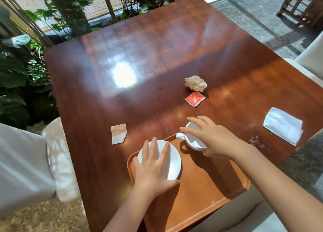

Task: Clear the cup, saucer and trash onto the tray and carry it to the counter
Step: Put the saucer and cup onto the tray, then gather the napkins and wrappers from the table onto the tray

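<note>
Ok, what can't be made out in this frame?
Head view:
- Inside of the cup: covered by the right hand; contents unknown.
- Whether the cup touches the tray: hand hides its base.
- Saucer left part: under the left hand.
- Torn packet print: too small.
- Tray's near edge: cut off below.

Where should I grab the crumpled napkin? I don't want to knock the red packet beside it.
Pinch the napkin by its raised top folds, coming straight down from above. It sits as a loose, tall ball with the red packet just on its near side, so a top pinch avoids sweeping across the table into the packet.
</note>
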The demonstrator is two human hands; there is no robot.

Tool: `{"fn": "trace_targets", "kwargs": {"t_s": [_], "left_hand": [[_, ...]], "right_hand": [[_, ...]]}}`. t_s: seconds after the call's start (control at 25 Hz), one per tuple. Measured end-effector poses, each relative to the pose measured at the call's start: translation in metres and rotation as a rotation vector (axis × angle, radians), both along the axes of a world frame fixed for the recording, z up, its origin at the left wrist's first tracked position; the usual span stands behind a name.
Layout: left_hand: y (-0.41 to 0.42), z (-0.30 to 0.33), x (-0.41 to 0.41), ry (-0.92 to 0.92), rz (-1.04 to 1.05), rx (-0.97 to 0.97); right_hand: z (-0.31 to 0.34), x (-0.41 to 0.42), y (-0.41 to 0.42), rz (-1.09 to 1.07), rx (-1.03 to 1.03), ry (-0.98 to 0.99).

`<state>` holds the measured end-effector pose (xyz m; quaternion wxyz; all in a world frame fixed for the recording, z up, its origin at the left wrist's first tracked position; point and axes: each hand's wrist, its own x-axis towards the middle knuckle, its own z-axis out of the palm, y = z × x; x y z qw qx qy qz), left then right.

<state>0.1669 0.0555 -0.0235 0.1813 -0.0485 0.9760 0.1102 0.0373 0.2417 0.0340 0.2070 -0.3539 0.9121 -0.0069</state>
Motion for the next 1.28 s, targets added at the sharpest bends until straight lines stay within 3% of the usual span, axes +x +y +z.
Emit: {"fn": "trace_targets", "kwargs": {"t_s": [0.28, 0.4, 0.6, 0.72, 0.84, 1.04, 1.16, 1.28], "left_hand": [[0.002, 0.017, -0.009, -0.049, -0.084, -0.086], [-0.001, 0.037, -0.016, 0.082, -0.051, -0.031], [-0.003, 0.067, -0.075, 0.394, -0.067, 0.172], [0.006, 0.072, -0.140, 0.504, -0.268, 0.203], [0.023, 0.061, -0.215, 0.414, -0.368, 0.142], [0.047, 0.022, -0.296, 0.192, -0.393, 0.041], [0.050, 0.003, -0.307, 0.209, -0.413, 0.122], [0.048, -0.003, -0.306, 0.305, -0.428, 0.226]], "right_hand": [[0.001, 0.002, -0.001, -0.022, 0.042, -0.033], [0.017, 0.004, 0.010, -0.113, -0.093, -0.074], [0.033, -0.005, 0.049, -0.423, -0.289, 0.231], [0.021, -0.022, 0.093, -0.668, -0.205, 0.350], [0.001, -0.037, 0.135, -0.833, 0.010, 0.295], [-0.022, -0.052, 0.176, -0.924, 0.159, 0.196], [-0.030, -0.054, 0.184, -0.921, 0.197, 0.099], [-0.035, -0.052, 0.186, -0.933, 0.150, 0.171]]}}
